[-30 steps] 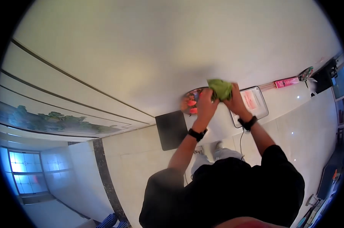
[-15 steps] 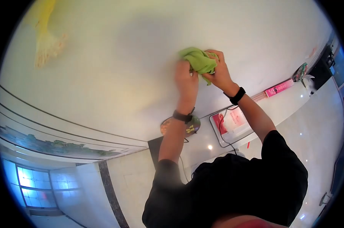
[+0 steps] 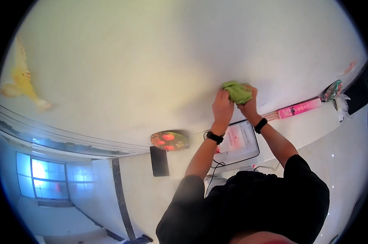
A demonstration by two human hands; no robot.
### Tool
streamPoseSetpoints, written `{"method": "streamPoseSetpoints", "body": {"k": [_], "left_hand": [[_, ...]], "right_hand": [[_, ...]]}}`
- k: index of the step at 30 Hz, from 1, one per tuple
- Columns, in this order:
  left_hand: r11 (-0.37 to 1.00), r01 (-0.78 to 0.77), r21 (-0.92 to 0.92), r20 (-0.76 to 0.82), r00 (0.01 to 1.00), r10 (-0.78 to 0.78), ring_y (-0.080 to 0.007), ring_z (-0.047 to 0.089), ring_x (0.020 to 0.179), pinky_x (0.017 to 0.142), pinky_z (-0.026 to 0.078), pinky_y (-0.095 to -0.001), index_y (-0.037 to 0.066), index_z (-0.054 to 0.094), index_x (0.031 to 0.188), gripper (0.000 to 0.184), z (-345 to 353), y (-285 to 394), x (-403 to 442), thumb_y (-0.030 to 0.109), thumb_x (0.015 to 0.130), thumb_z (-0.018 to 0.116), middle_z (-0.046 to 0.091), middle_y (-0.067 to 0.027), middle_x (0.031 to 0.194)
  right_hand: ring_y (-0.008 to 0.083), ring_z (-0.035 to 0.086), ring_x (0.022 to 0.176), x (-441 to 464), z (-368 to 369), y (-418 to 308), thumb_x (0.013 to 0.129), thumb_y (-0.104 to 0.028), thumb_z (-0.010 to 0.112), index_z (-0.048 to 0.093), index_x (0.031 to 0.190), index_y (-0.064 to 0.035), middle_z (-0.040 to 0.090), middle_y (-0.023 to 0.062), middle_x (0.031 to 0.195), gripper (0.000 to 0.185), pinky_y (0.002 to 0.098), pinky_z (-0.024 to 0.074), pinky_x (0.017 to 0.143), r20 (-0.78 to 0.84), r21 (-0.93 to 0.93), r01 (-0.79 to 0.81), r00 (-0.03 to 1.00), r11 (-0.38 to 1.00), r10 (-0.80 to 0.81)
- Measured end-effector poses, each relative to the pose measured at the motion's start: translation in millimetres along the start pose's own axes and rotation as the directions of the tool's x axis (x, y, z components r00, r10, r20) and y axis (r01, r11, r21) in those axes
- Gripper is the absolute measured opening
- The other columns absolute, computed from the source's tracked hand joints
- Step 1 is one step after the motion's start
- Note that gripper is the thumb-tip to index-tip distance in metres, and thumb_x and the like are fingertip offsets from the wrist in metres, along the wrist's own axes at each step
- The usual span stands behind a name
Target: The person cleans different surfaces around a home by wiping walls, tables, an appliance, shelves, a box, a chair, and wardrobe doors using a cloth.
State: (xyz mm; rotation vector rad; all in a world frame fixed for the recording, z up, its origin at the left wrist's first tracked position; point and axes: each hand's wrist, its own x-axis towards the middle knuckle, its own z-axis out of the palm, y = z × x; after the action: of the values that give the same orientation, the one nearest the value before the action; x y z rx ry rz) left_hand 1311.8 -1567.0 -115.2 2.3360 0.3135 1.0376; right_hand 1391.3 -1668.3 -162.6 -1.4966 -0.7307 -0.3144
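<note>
And down it comes: the green cloth [image 3: 238, 92] sat higher on the white wall [image 3: 151, 73] half a second ago, and now it's lower and further right, bunched just above the dark-edged rectangular box [image 3: 249, 151]. Both hands travel with it. The left hand [image 3: 223, 109] has its fingers grasping the near left side; the right hand [image 3: 250, 105] curls its fingers round the right side, so it's a shared two-handed hold. The cloth looks to be against the wall, though the hands partly hide the contact. What does that mean for the work? A different patch of wall is under the cloth, the grip kept throughout.

Look left: the round decorated plate [image 3: 169, 140], half hidden behind the left forearm a moment ago, now shows clearly, well apart from both hands. A flat black panel [image 3: 159, 162] is just below it, and a yellow bird figure [image 3: 25, 86] shows up on the wall at far left.

Tight quarters below, though! The box on the tabletop [image 3: 290, 137] lies right beneath the wrists, with a dark cable [image 3: 213, 167] looping by its lower left corner. To the right, thin sticks [image 3: 270, 116] and a pink printed box [image 3: 300, 108] line the wall's foot, limiting room low down on that side.
</note>
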Motion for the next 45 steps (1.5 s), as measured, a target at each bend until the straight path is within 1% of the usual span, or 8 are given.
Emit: {"method": "streamPoseSetpoints", "body": {"k": [5, 9, 11, 15, 17, 20, 30, 45], "left_hand": [[0.971, 0.227, -0.072, -0.112, 0.966, -0.234, -0.0373, 0.061, 0.089, 0.072, 0.05, -0.0436, 0.003, 0.057, 0.101, 0.023, -31.6, -5.3, -15.5, 0.002, 0.079, 0.063, 0.063, -0.0182, 0.094], [0.978, 0.205, -0.045, -0.23, 0.95, -0.21, -0.0368, 0.063, 0.087, 0.076, 0.049, -0.0421, 0.001, 0.058, 0.103, 0.026, -60.0, 25.4, 8.1, 0.001, 0.078, 0.065, 0.064, -0.0193, 0.095], [0.981, 0.168, -0.092, -0.283, 0.941, -0.188, -0.0169, 0.062, 0.09, 0.072, 0.052, -0.0293, 0.0, 0.056, 0.111, 0.029, -63.2, 46.4, 35.1, 0.001, 0.083, 0.065, 0.065, -0.0102, 0.101], [0.983, -0.011, -0.186, -0.35, 0.935, -0.056, -0.0128, 0.061, 0.083, 0.066, 0.053, -0.0254, 0.0, 0.057, 0.109, 0.031, -57.8, 108.2, 89.6, 0.001, 0.081, 0.069, 0.064, -0.0084, 0.097], [0.981, -0.124, -0.146, -0.359, 0.931, 0.065, -0.0122, 0.061, 0.08, 0.064, 0.053, -0.0255, 0.0, 0.057, 0.106, 0.027, -43.3, 125.8, 105.2, 0.001, 0.081, 0.068, 0.064, -0.008, 0.095], [0.967, -0.063, -0.246, -0.284, 0.959, -0.009, -0.0308, 0.064, 0.081, 0.064, 0.054, -0.0347, 0.002, 0.059, 0.103, 0.028, -12.3, 139.1, 102.5, -0.002, 0.076, 0.065, 0.063, -0.0156, 0.093], [0.994, 0.083, -0.075, -0.142, 0.986, -0.093, -0.0328, 0.063, 0.079, 0.066, 0.052, -0.0365, 0.003, 0.058, 0.101, 0.027, 52.5, 81.8, 32.6, 0.0, 0.075, 0.066, 0.063, -0.0148, 0.089], [0.974, 0.208, -0.085, -0.044, 0.976, -0.212, -0.0347, 0.065, 0.09, 0.078, 0.051, -0.0384, 0.006, 0.061, 0.11, 0.033, -0.6, 48.1, 15.9, 0.005, 0.077, 0.067, 0.068, -0.0162, 0.098]], "right_hand": [[0.036, 0.05, 0.108, 21.5, 12.4, -40.7, 0.07, -0.001, 0.071, 0.061, 0.111, -0.0059, 0.052, 0.0151, 0.118, 0.042, 0.0423, 0.0436, 0.093, 0.39, -0.153, 0.417, 0.858, 0.896, -0.333], [0.035, 0.05, 0.109, 65.0, 13.0, -81.7, 0.074, -0.001, 0.064, 0.061, 0.11, -0.0061, 0.054, 0.0127, 0.117, 0.036, 0.0422, 0.0437, 0.093, 0.389, 0.004, 0.465, 0.815, 0.885, -0.43], [0.0328, 0.053, 0.108, 95.0, -0.7, -108.2, 0.081, -0.007, 0.06, 0.062, 0.109, -0.0087, 0.058, 0.0109, 0.115, 0.028, 0.0409, 0.0448, 0.092, 0.332, -0.051, 0.436, 0.856, 0.899, -0.396], [0.033, 0.053, 0.11, 153.6, -48.7, -147.5, 0.08, -0.01, 0.062, 0.061, 0.115, -0.0112, 0.058, 0.0114, 0.115, 0.035, 0.0425, 0.0443, 0.093, 0.236, -0.084, 0.597, 0.79, 0.798, -0.566], [0.0355, 0.049, 0.11, 164.3, -68.6, -143.5, 0.065, -0.001, 0.071, 0.059, 0.116, -0.0082, 0.051, 0.0128, 0.12, 0.053, 0.0407, 0.0435, 0.094, 0.207, -0.145, 0.571, 0.816, 0.808, -0.54], [0.0347, 0.048, 0.111, 163.8, -94.2, -104.2, 0.064, -0.003, 0.074, 0.059, 0.117, -0.0094, 0.051, 0.0126, 0.121, 0.056, 0.0402, 0.0439, 0.094, 0.157, -0.158, 0.57, 0.82, 0.806, -0.55], [0.033, 0.046, 0.114, 86.9, -93.3, -3.7, 0.063, -0.004, 0.077, 0.059, 0.118, -0.0108, 0.052, 0.0117, 0.121, 0.058, 0.0419, 0.0433, 0.094, 0.205, -0.151, 0.457, 0.882, 0.877, -0.425], [0.0303, 0.054, 0.108, 74.6, -56.4, -42.5, 0.077, -0.01, 0.067, 0.062, 0.114, -0.0135, 0.059, 0.0093, 0.114, 0.038, 0.0408, 0.0456, 0.092, 0.456, -0.143, 0.427, 0.829, 0.893, -0.324]]}}
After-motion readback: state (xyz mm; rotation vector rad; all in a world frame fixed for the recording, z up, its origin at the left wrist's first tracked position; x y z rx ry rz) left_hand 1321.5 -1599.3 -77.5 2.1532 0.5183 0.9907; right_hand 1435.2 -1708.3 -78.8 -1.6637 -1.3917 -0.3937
